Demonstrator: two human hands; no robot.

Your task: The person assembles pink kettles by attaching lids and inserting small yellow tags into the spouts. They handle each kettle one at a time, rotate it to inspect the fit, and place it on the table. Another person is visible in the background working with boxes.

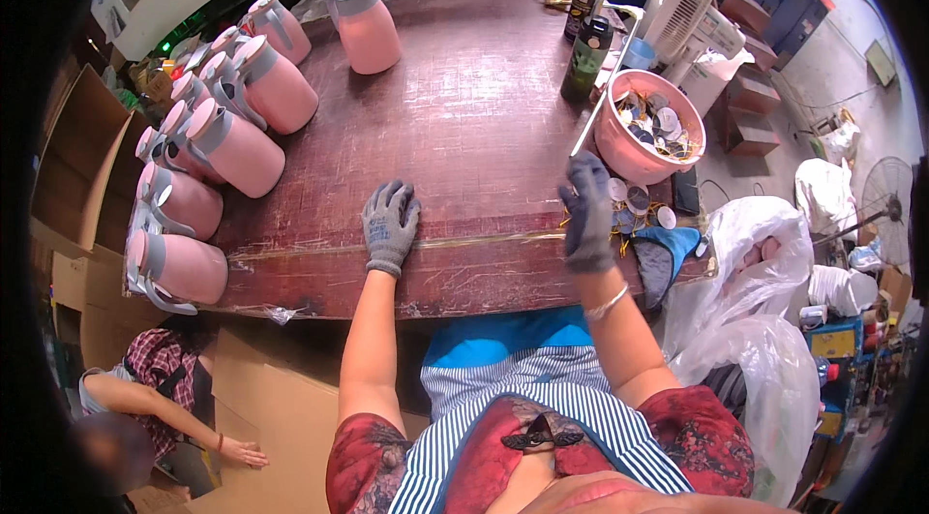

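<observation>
My left hand, in a grey knit glove, lies flat on the dark red tabletop, fingers stretched out and nothing in it. On the right, my gloved right hand is raised at the table's edge with its fingers curled together; whatever they hold, if anything, is hidden. Beside it lie several small round discs with yellow strings. The tip of a thin white rod comes close to its fingers; I cannot tell whether they touch. Behind that hand stands a pink basin full of similar discs.
Pink jugs with grey handles crowd the left side; one pink jug stands apart. A dark bottle, spray can and white fan are at back right. Another person's hand rests on cardboard lower left.
</observation>
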